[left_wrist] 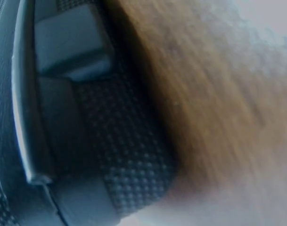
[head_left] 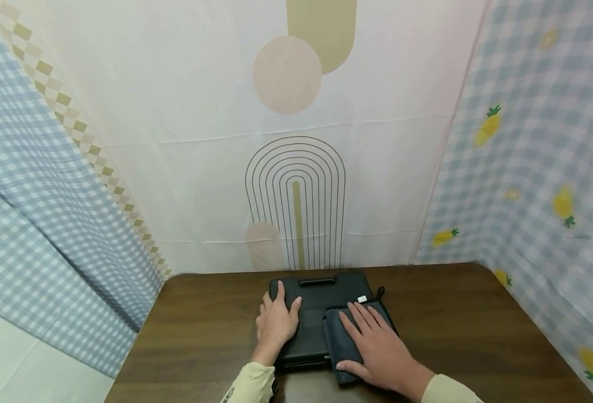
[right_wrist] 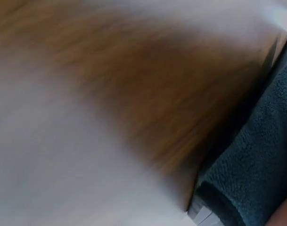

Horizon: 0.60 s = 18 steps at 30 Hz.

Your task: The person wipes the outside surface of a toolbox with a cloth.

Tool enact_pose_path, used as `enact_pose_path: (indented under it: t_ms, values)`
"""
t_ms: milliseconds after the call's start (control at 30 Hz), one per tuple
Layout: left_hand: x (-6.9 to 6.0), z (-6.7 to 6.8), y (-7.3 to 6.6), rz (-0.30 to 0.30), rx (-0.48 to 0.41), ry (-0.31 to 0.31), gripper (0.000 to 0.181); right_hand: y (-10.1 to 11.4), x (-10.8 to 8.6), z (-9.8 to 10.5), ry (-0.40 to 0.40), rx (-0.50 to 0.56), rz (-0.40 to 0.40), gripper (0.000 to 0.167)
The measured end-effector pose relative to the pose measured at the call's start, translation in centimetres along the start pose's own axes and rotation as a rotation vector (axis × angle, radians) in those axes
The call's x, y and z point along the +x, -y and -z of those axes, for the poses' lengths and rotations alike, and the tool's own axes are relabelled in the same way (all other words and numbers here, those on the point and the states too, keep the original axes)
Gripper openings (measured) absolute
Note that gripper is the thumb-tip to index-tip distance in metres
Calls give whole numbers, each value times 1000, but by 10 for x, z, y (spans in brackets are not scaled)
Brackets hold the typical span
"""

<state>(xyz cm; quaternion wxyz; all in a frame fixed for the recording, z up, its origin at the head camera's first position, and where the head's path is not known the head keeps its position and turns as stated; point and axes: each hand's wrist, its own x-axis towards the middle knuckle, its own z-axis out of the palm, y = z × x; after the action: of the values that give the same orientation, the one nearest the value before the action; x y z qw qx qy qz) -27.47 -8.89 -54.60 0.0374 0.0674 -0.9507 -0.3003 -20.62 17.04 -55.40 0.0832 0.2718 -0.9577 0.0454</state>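
Soft, even light in the head view; pale sheen on the table [head_left: 306, 387]; both wrist views blurred, whitened by glare.

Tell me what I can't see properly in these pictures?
Inside the case: head view, hidden because it's closed.
Case part under the cloth: head view, hidden by the cloth.
Any writing on the tag: head view, too small.
Most of the right hand: right wrist view, cut off by right edge.

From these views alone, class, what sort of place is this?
Probably a screened-off tabletop workspace: a brown table, with a white patterned sheet behind it and blue checked cloth at both sides.
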Motion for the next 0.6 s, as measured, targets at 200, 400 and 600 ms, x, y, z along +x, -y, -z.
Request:
enact_pose_path:
  t_ms: [200,400,600]
  values:
    - [1,0,0,-8,2,-4,73,5,3,-2,-23,-8,-10,99]
    - [2,0,1,-23,17,6,74,7,5,0,-13,33,-41,96]
    - [2,-3,3,-26,49,18,76,11,9,5,58,128,-94,94]
